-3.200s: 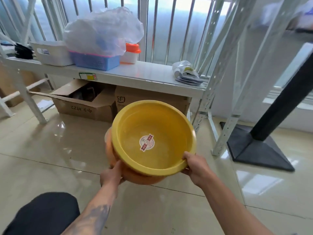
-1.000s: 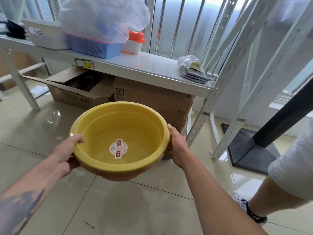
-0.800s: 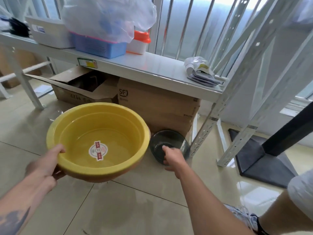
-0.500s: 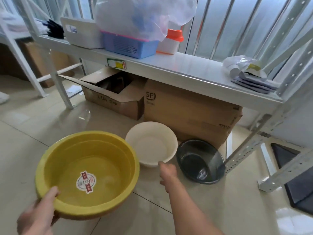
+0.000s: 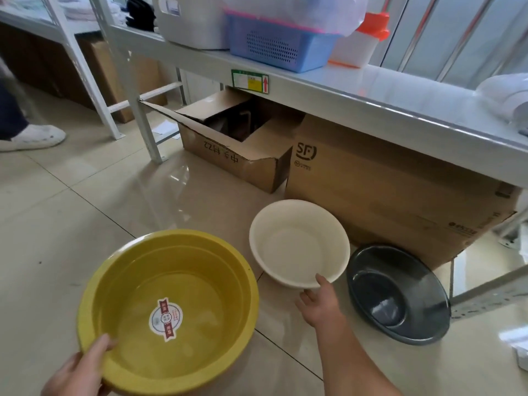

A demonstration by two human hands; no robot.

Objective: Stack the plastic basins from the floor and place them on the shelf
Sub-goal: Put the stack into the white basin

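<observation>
My left hand [image 5: 80,372] grips the near rim of a large yellow basin [image 5: 200,281] with a round sticker inside, held low at the lower left. A cream basin [image 5: 297,244] sits on the tiled floor just right of it. My right hand [image 5: 320,304] holds its near rim, thumb over the edge and fingers below. A dark grey basin [image 5: 400,295] rests on the floor further right, tilted against a cardboard box. The white metal shelf [image 5: 371,90] runs above them.
Under the shelf stand an open cardboard box [image 5: 243,155] and a closed SF box [image 5: 385,190]. On the shelf are a white bin [image 5: 191,21], a blue basket [image 5: 280,47] and an orange-capped jar [image 5: 360,44]. Another person's white shoe [image 5: 31,137] is at far left.
My right hand left the yellow basin, reached down and took the cream basin's near rim. The yellow basin, now in my left hand alone, dropped lower and to the left.
</observation>
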